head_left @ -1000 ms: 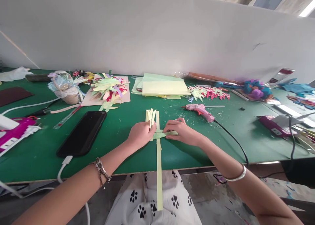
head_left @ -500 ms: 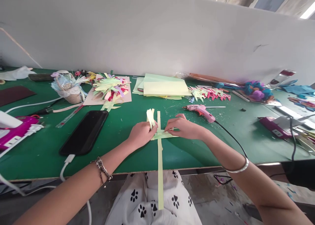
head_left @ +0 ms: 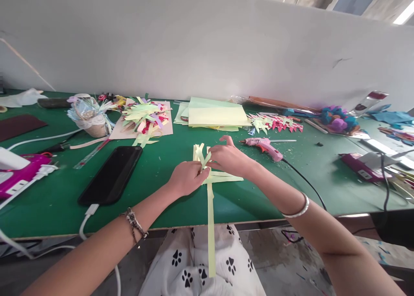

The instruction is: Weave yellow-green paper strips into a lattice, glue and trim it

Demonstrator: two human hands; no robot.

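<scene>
Pale yellow-green paper strips point(head_left: 211, 214) cross one another on the green table, and one long strip hangs over the front edge onto my lap. My left hand point(head_left: 186, 177) rests at the crossing, thumb and fingers closed on the folded strip ends that stand up beside it. Over the crossing, my right hand point(head_left: 230, 159) pinches a light green strip point(head_left: 206, 159) that is bent upward and slants to the left. Two strip ends point(head_left: 228, 177) stick out to the right under my right wrist. My fingers partly hide the crossing itself.
A pink glue gun point(head_left: 263, 147) lies to the right, its black cord trailing off the front edge. On the left is a black phone point(head_left: 111, 175) with a white cable. Behind are paper sheets point(head_left: 216, 114), a heap of cut strips point(head_left: 145, 114) and a small decorated basket point(head_left: 89, 114).
My right hand has moved left and slightly up, lifting a light green strip from the right side toward my left hand. My left hand has stayed nearly in place.
</scene>
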